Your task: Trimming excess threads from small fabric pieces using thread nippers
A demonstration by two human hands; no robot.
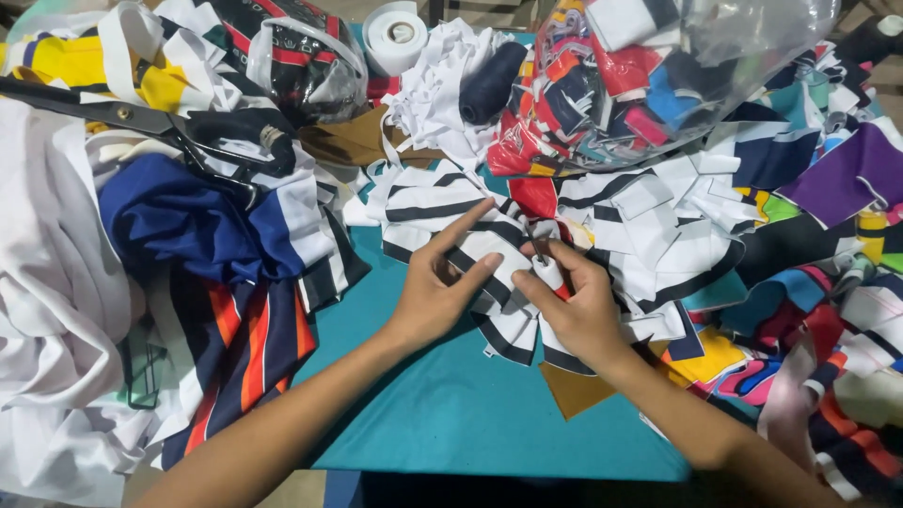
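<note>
— Where is the striped piece (489,249) found?
— Flat on the teal table (451,414), under both hands, its stripes running left to right.
— How is it held?
— It is pressed by the left hand (437,292), fingers extended. Its right edge is pinched by the right hand (574,301), which is nearer the scrap pile (752,235).

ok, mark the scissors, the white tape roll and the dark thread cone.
scissors (141,120): head view, on the blades near the pivot.
white tape roll (395,36): head view, on its flat top face.
dark thread cone (491,83): head view, on the wound thread at mid-body.
</note>
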